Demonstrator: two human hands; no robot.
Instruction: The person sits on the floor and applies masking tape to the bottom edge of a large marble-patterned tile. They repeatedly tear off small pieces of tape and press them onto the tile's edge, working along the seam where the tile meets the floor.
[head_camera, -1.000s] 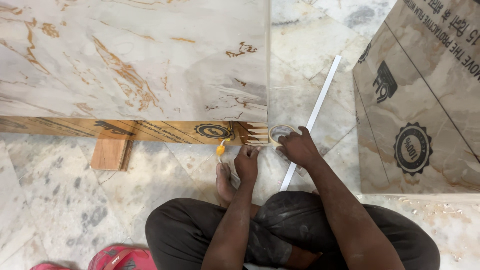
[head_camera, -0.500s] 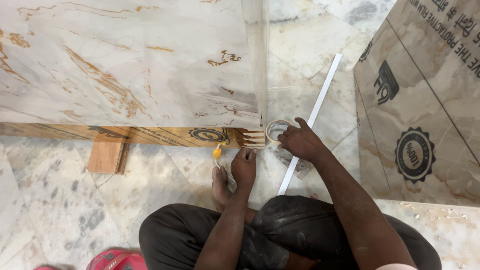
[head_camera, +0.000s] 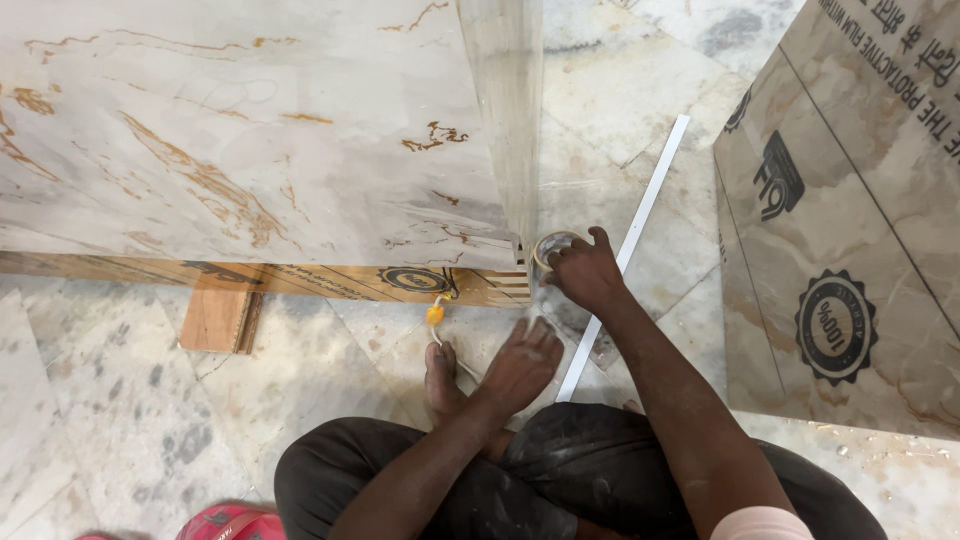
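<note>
Nearest, the left hand (head_camera: 522, 362) is resting flat and open on the marble floor (head_camera: 300, 390) beside a bare foot (head_camera: 440, 380), probably bracing. Beyond, the right hand (head_camera: 588, 272) is gripping a clear tape roll (head_camera: 551, 247) (against the marble slab (head_camera: 250, 130) corner), beside a white strip (head_camera: 630, 250).

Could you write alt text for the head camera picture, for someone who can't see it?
A person crouching on a marble floor holds a tape roll with the right hand at a marble-look panel's corner; the left hand hovers open near a bare foot.
</note>
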